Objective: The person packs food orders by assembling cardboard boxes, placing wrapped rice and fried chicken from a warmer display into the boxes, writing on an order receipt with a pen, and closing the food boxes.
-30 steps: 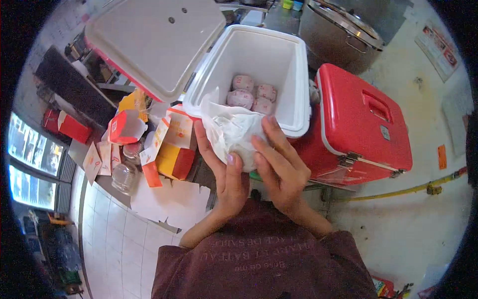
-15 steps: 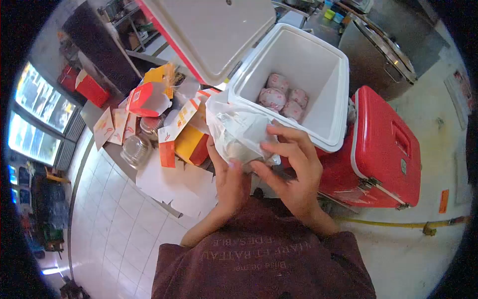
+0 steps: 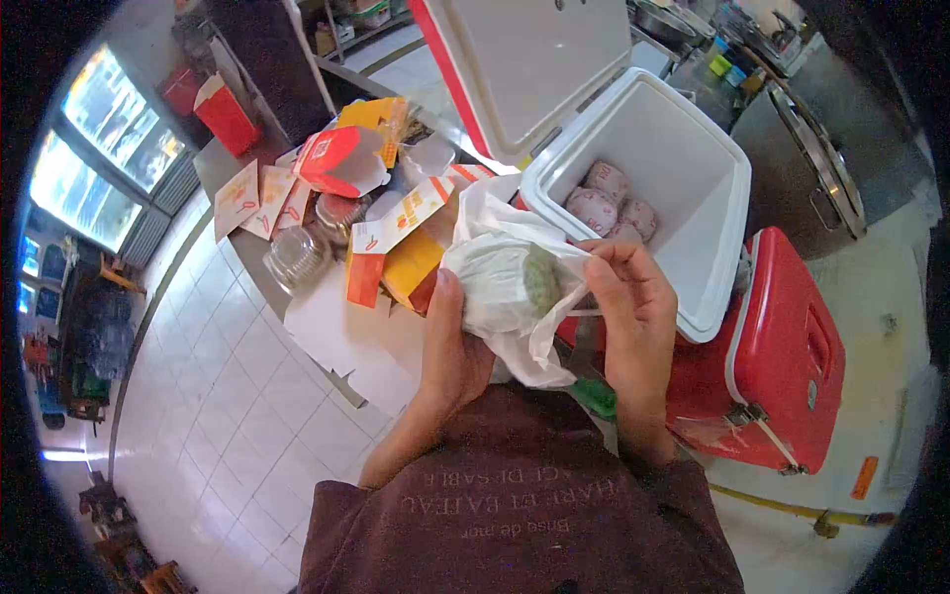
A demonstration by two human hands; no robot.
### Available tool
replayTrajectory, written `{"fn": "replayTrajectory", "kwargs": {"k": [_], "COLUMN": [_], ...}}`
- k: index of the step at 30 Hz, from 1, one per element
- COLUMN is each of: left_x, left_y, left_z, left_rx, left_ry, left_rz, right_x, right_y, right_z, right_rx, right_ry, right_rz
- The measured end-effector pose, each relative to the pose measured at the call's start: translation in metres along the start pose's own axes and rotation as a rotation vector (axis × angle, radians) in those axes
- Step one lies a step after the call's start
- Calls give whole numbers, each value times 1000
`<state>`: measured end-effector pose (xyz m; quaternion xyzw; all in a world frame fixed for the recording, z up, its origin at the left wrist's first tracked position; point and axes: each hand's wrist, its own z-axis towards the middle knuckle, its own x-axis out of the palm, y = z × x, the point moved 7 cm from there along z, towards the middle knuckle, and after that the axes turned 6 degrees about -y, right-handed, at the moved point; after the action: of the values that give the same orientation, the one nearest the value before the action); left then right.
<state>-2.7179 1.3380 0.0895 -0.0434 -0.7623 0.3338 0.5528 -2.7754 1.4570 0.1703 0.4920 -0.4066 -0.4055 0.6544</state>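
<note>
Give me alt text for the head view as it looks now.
The left hand and right hand hold a bundle in thin white wrapping, open to show something green. Ahead, an open cooler holds round wrapped items; to its right stands a closed red cooler, with cardboard boxes and clear containers to the left.

crinkled white wrapper (image 3: 492, 289), glossy red plastic cooler (image 3: 792, 332)

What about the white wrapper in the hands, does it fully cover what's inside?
No, a green part of the contents shows at the opening of the wrapper, beside the right hand.
</note>
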Motion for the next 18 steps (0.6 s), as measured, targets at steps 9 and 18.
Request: {"fn": "replayTrajectory", "kwargs": {"k": [9, 18], "left_x": [-12, 2], "left_y": [-10, -27], "left_z": [-5, -37], "left_rx": [-43, -7], "left_ry": [-79, -282], "left_rz": [-64, 86], "right_x": [-4, 21], "right_y": [-15, -17], "right_z": [3, -18], "right_rx": [135, -19], "right_ry": [100, 277], "right_rz": [382, 562]}}
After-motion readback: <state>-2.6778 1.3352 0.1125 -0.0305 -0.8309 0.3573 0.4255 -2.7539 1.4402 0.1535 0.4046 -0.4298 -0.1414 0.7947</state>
